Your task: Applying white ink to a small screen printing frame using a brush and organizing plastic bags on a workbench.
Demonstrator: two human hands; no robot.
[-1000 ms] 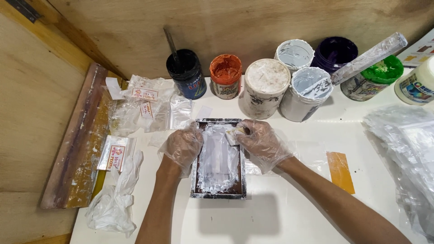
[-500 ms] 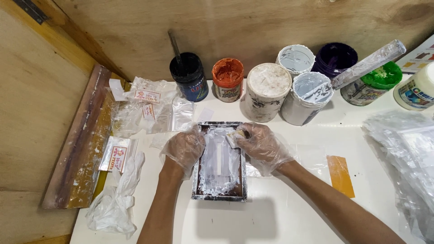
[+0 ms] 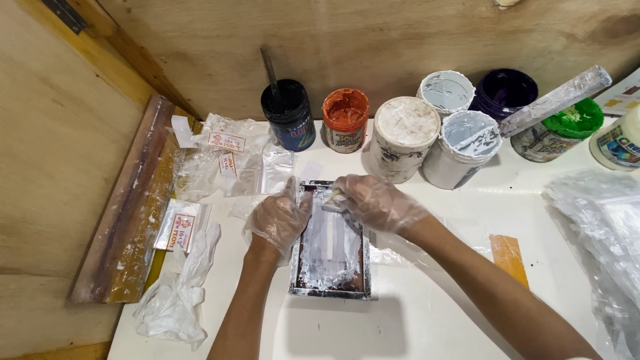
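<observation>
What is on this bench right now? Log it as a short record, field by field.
setting: white table against plywood walls
left hand: in a clear glove, resting on the left edge of the small framed screen
right hand: gloved, pressing a small scraper at the screen's top end
screen: coated with white ink
jars behind: black jar with a stick in it, orange jar, white tubs, purple and green ones
left of hands: small printed clear bags, long wooden squeegee
right edge: stack of clear bags
</observation>
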